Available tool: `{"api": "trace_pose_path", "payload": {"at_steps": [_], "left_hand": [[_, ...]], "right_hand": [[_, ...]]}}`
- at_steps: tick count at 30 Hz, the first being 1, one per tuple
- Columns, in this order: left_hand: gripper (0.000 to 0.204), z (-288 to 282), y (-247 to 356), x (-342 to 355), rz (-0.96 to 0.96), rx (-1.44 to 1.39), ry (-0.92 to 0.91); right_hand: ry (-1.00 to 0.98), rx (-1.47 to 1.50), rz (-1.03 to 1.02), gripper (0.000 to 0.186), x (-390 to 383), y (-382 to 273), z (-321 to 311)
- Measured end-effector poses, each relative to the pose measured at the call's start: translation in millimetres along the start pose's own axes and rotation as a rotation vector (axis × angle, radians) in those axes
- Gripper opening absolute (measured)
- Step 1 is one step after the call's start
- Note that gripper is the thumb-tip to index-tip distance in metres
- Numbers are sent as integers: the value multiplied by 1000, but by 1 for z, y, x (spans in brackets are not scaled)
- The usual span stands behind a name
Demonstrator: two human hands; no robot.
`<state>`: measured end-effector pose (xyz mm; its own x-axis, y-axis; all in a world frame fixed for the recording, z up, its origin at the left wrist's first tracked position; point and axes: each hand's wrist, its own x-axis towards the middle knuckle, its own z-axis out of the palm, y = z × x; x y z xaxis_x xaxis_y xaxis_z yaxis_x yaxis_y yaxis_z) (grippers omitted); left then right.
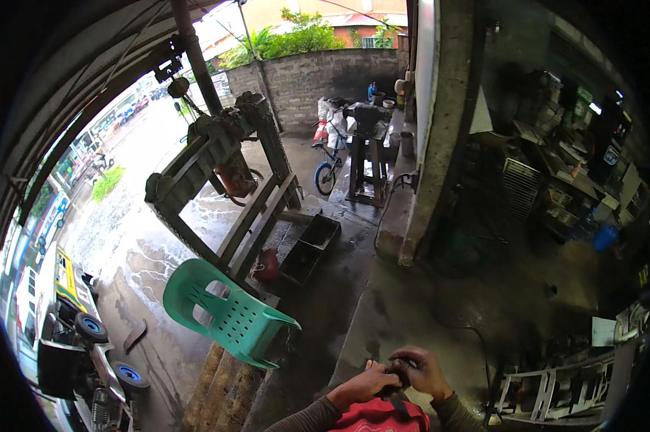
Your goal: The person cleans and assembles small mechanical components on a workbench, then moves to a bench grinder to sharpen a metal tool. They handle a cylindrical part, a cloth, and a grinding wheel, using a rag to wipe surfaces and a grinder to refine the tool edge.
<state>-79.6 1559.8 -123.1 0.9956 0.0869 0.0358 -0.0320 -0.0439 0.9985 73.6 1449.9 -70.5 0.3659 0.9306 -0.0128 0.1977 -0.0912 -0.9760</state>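
My left hand (368, 383) and my right hand (420, 371) meet at the bottom centre, fingers curled round a small dark greasy object (395, 390) that is too hidden to name. The right hand is on the right side of it, its fingers bent over the top; the left comes in from the lower left. Red cloth (375, 419) shows just below my hands, between my dark-sleeved forearms.
A green plastic chair (230, 324) stands ahead-left, by a steel press frame (166, 186) and black trays (314, 237). Beyond are a bicycle (328, 173), a machine on a stand (368, 122) and a concrete pillar (440, 144). Metal racks (541, 389) are at right, a vehicle (73, 324) at left.
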Motion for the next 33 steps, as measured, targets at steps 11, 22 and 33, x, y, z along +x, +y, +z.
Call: {"api": "trace_pose_path", "payload": {"at_steps": [11,22,33], "left_hand": [[22,-242,-17,151,-420,-1298,398],[33,-451,-43,371,-500,-1017,450],[26,-661,-107,519,-380,-656,321]], "right_hand": [[1,342,35,12,343,-17,-83],[-92,112,47,15,582,1,-148],[-115,177,215,23,852,105,-178]]}}
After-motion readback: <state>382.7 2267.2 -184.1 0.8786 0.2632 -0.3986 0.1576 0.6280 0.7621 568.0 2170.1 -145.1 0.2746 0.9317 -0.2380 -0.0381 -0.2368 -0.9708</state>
